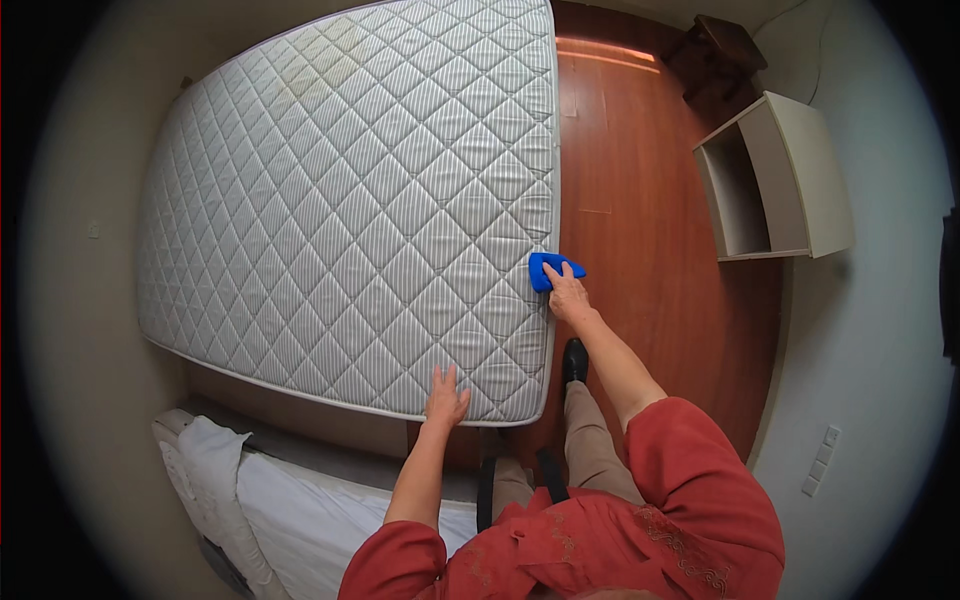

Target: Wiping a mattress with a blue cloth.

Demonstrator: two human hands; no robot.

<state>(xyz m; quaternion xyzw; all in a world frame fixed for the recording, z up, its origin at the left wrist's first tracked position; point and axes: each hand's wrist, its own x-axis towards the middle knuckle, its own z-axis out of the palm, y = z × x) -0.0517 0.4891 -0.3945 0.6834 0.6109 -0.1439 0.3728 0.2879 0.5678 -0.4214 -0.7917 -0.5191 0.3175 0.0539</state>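
Observation:
A bare mattress (360, 225) with a quilted diamond pattern and grey-white stripes spreads before me. My right hand (568, 295) grips a blue handled tool (537, 276), iron-shaped like a scrubbing brush, at the mattress's right edge. Part of that tool lies on the striped cover and its pointed end juts past the edge; its underside is hidden. Near the mattress's front edge, my left hand (448, 399) rests with fingers spread and holds nothing. A yellowish stain (322, 64) marks the far part of the cover.
White bedding (300, 517) lies on a low bed at the lower left. Reddish wood flooring (630, 202) runs along the mattress's right side. A pale open-fronted cabinet (795, 180) and a dark wooden stool (720, 56) stand by the right wall. My black shoe (575, 361) is beside the mattress.

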